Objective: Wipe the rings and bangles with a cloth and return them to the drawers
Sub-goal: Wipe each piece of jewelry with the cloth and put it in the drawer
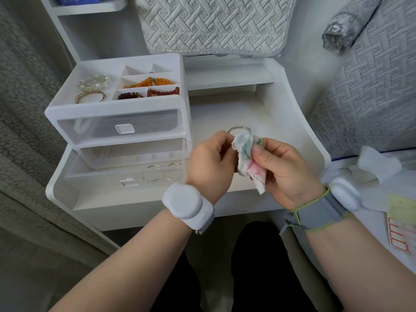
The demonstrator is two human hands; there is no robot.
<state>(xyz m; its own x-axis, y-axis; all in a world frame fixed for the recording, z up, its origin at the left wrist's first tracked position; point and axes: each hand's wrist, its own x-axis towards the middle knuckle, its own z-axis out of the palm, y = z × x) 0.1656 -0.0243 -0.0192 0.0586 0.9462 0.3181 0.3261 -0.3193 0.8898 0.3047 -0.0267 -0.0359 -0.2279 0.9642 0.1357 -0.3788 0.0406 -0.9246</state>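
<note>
My left hand (209,161) grips a thin silver bangle (238,128), whose upper arc shows above my fingers. My right hand (283,170) pinches a white cloth with pink and green print (247,158) around the bangle's right side. Both hands hover over the white bedside table (310,140). A white jewellery organiser (112,109) stands at the left. Its lowest clear drawer (94,174) is pulled out and holds two silver bangles (162,173). The drawer above, with a white handle (125,128), is pushed in.
The organiser's top tray holds a crystal bracelet (94,82), a gold bangle (90,96), and orange (155,82) and dark red bead strings (163,92). A quilted grey pillow (213,23) lies behind, a bed at right. Tissues (378,167) and paper (400,224) lie on a surface at right.
</note>
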